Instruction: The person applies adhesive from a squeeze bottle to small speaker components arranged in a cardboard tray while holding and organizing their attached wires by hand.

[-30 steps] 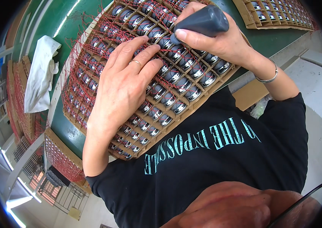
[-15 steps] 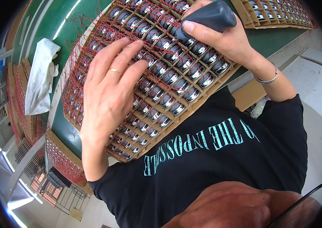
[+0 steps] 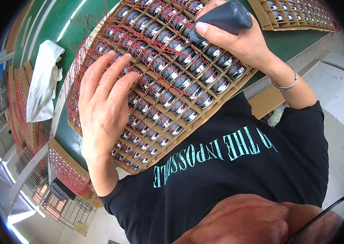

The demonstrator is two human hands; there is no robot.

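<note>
A cardboard divider tray [image 3: 214, 106] lies on the green table in front of me. Its cells hold small round metal parts [image 3: 189, 115], shiny with dark grey tops, and thin red wires [image 3: 155, 42] run in tangles across them. My right hand [image 3: 231, 42] grips a dark, tapered, bottle-like thing [image 3: 231, 18] over the far right part of the tray; its narrow end points down toward the parts. Over the tray's left half is my left hand [image 3: 107, 97], palm down with fingers spread and nothing held. Whether its fingertips touch the wires is unclear.
Another tray of parts [image 3: 298, 16] stands at the far right. A white cloth [image 3: 44, 83] hangs at the table's left edge. Beyond it are stacked trays with red wires [image 3: 19, 101], and lower left is one more filled tray [image 3: 68, 166].
My left hand has shifted left and slightly nearer to me, uncovering more parts in the middle of the tray. My right hand and the dark thing stay almost in place.
</note>
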